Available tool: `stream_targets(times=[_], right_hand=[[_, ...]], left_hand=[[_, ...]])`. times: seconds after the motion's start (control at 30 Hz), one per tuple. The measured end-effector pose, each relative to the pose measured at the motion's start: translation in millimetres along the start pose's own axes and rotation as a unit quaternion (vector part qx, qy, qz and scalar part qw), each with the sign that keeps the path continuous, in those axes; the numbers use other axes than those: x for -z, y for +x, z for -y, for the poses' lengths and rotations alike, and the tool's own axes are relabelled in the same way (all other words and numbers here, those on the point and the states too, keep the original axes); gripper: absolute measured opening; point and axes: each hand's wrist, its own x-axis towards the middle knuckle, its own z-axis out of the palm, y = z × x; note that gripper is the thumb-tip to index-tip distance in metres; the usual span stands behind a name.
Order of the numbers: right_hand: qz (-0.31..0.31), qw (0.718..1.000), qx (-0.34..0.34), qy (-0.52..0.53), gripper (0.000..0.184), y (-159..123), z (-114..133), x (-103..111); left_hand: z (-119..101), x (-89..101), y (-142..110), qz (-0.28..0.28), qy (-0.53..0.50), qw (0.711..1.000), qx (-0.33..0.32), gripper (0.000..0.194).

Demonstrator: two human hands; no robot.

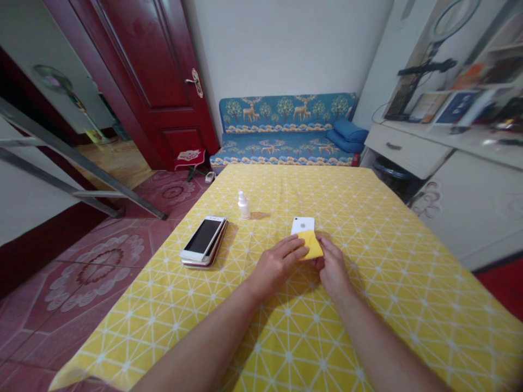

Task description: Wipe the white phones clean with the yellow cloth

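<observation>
Yellow cloth (312,245), L hand (277,265), R hand (333,269)

Bright, even indoor light, slightly soft overall. Faint shadows fall rightward from the dropper bottle (244,206) and the stacked phones (203,242), and beneath the left hand (278,267) and right hand (333,269) on the bench (388,272). Glare marks the white desktop (490,144); the wide lens bows the metal ladder rails (81,160) at the left edge.

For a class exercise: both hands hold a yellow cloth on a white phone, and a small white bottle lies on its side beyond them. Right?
No: the head view shows the small white bottle standing upright, not on its side. The left hand and right hand hold the yellow cloth on the white phone.
</observation>
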Motion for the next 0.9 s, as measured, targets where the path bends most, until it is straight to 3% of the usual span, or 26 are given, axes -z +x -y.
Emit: stream_targets(times=[0.17, 0.23, 0.3, 0.37, 0.43, 0.57, 0.7, 0.9], right_hand=[[0.019, 1.0, 0.001, -0.002, 0.033, -2.4, 1.9, 0.6], [0.047, 0.999, -0.01, -0.013, 0.034, -5.1, 4.4, -0.8], [0.083, 0.996, -0.017, -0.033, 0.035, -8.1, 6.8, -3.1], [0.113, 0.992, -0.015, -0.058, 0.036, -10.5, 8.1, -5.4], [0.124, 0.989, -0.003, -0.086, 0.032, -11.9, 7.4, -6.6], [0.127, 0.981, -0.012, -0.144, 0.037, -12.8, 2.6, -6.5], [0.12, 0.978, -0.035, -0.165, 0.039, -13.1, -0.4, -8.4], [0.019, 0.985, 0.087, -0.146, 0.035, -11.6, -3.1, -9.2]], left_hand=[[-3.8, 4.3, 0.2, -0.03, -0.028, 0.999, 0.02, 0.049], [-5.4, 6.1, 1.9, -0.064, -0.075, 0.993, 0.067, 0.046], [-6.0, 7.2, 4.2, -0.113, -0.141, 0.971, 0.155, 0.038], [-4.8, 7.4, 6.3, -0.162, -0.223, 0.923, 0.269, 0.031], [-1.4, 6.7, 7.5, -0.199, -0.316, 0.852, 0.368, 0.029], [9.1, 5.3, 7.3, -0.253, -0.47, 0.718, 0.447, 0.03], [13.4, 4.5, 6.7, -0.263, -0.544, 0.67, 0.431, 0.029], [-2.1, -3.6, 8.9, -0.211, -0.635, 0.603, 0.433, 0.03]])
